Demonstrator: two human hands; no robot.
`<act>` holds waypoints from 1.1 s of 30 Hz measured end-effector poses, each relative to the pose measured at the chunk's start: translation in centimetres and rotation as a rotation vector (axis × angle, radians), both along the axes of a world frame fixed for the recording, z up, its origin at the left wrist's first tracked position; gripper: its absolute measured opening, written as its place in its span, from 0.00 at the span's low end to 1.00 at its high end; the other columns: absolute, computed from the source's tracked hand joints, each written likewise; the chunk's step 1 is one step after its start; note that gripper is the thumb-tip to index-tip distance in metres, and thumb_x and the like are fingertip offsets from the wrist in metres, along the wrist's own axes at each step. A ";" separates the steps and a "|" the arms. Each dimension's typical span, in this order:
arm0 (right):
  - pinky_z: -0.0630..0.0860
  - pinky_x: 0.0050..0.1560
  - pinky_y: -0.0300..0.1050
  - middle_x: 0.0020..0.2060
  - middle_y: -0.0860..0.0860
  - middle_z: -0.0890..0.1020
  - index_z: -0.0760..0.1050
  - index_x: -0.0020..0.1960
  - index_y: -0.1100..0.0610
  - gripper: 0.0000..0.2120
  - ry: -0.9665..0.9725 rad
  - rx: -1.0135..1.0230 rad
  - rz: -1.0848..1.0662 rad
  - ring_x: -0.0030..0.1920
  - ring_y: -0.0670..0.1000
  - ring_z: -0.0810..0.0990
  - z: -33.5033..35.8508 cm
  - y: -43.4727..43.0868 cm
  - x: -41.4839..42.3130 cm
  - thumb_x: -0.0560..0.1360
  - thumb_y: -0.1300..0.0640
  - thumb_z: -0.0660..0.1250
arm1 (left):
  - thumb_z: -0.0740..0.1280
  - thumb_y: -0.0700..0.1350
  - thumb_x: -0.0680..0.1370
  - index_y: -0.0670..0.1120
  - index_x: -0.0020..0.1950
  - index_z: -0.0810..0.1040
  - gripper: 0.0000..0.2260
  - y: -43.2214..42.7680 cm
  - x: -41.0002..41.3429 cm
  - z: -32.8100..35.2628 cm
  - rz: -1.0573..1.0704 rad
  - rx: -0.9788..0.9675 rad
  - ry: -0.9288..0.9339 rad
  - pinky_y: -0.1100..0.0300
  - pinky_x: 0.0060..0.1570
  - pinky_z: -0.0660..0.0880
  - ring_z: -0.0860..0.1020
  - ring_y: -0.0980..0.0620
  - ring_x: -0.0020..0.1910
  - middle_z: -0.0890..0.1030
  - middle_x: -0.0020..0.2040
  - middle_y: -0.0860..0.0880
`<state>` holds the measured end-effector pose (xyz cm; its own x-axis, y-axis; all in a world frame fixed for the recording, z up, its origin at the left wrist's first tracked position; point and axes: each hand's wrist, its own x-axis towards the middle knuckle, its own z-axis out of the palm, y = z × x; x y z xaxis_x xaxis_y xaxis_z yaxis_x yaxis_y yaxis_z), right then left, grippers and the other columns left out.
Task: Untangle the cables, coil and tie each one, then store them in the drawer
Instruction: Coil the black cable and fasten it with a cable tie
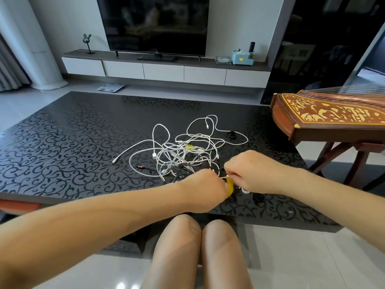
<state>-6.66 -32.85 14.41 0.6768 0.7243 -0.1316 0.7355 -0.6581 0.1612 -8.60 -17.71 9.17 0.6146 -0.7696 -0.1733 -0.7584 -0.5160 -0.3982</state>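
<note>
Just right of centre and low in the frame, both hands meet over the near part of the table (62, 142). The left hand (205, 189) is curled, its fingers closed on a yellow tie (230, 187) that hangs between the two hands. The right hand (253, 173) pinches at the tie's upper end with thumb and forefinger; whether a cable is also in that pinch I cannot tell. The cables (183, 151), mostly white with some black, lie in a loose tangle on the table at mid-frame, just above the hands. A zither (325, 115) stands at the right edge, a TV (154, 24) at top centre.
</note>
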 end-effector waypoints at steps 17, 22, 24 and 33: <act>0.62 0.32 0.40 0.26 0.52 0.72 0.71 0.30 0.61 0.09 0.341 0.389 -0.159 0.28 0.47 0.66 -1.1 -0.8 0.0 0.68 0.67 0.65 | 0.62 0.38 0.74 0.43 0.53 0.72 0.09 1.4 -1.5 -2.0 -0.209 -0.070 -0.066 0.55 0.35 0.73 0.76 0.47 0.36 0.77 0.43 0.49; 0.62 0.30 0.43 0.26 0.55 0.71 0.69 0.30 0.60 0.11 -0.276 0.415 0.348 0.27 0.55 0.69 0.3 -0.2 -2.5 0.64 0.70 0.68 | 0.59 0.34 0.74 0.44 0.54 0.70 0.11 2.9 0.4 0.2 0.136 -0.313 0.033 0.56 0.33 0.62 0.72 0.48 0.36 0.73 0.42 0.49; 0.64 0.29 0.44 0.26 0.55 0.71 0.71 0.30 0.61 0.09 -0.422 0.447 0.424 0.26 0.54 0.68 0.0 -0.2 -3.5 0.65 0.71 0.68 | 0.58 0.36 0.76 0.45 0.54 0.68 0.09 2.7 0.8 1.0 0.276 -0.417 0.088 0.56 0.34 0.63 0.73 0.47 0.37 0.71 0.41 0.51; 0.72 0.28 0.52 0.30 0.57 0.77 0.77 0.36 0.66 0.10 -0.445 0.796 0.156 0.29 0.58 0.73 -1.2 -2.0 -3.8 0.75 0.67 0.63 | 0.61 0.38 0.80 0.41 0.36 0.72 0.12 2.2 0.3 2.4 0.569 -0.968 1.259 0.62 0.42 0.78 0.80 0.47 0.32 0.81 0.30 0.45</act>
<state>-10.49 -34.88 13.16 0.4325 0.5766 0.6931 0.8040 -0.5946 -0.0071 -8.27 -15.55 11.58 0.6890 -0.6245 -0.3677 0.0194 -0.4913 0.8708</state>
